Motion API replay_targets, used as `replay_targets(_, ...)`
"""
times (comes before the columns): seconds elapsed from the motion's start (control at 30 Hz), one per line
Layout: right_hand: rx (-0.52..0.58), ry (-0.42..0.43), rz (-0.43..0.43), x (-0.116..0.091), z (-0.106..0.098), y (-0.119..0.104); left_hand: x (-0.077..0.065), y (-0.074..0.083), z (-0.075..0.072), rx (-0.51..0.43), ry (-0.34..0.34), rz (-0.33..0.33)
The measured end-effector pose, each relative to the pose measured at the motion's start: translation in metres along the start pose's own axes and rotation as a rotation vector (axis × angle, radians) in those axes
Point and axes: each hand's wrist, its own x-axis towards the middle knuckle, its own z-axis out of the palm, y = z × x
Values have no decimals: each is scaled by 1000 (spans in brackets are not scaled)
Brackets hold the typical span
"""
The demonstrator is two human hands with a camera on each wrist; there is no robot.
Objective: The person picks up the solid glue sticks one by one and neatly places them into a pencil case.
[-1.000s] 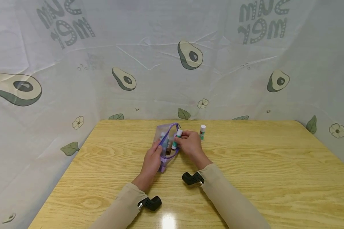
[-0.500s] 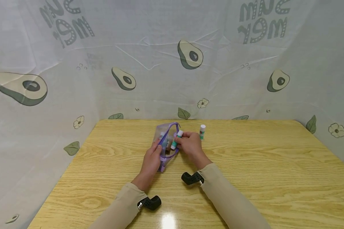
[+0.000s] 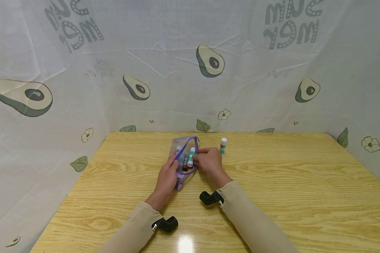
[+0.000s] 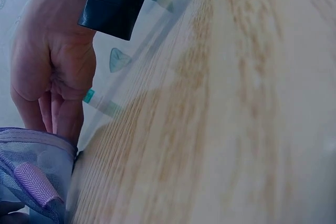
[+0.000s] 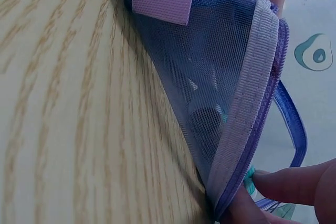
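A see-through mesh pouch with a purple zipper edge stands on the table, its mouth gaping to the right. My left hand grips its near left side, thumb on the rim. A white-and-green glue stick is in the mouth beside a small dark brown bottle-like item. At the right rim, my right hand pinches the glue stick; the right wrist view has the thumb against its green part. In the left wrist view, the pouch edge hides the fingertips of the right hand.
A second glue stick stands upright behind the right hand. The wooden table reaches back to a pale curtain printed with avocados. Black wrist mounts stick out from both sleeves.
The glue stick has shifted slightly left and down into the pouch mouth, turning from a rightward lean to more upright. The right thumb stays by it. The left hand and pouch barely moved.
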Motion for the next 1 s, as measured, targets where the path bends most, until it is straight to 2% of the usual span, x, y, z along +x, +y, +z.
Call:
replay_targets(0.47, -192, 83, -65, -6, -1, -7, -1, -3, -2, -22, -7, -18)
replay_targets(1.0, -171, 81, -84, -8, -3, -9, -2, -2, -2, -17, -10, -20)
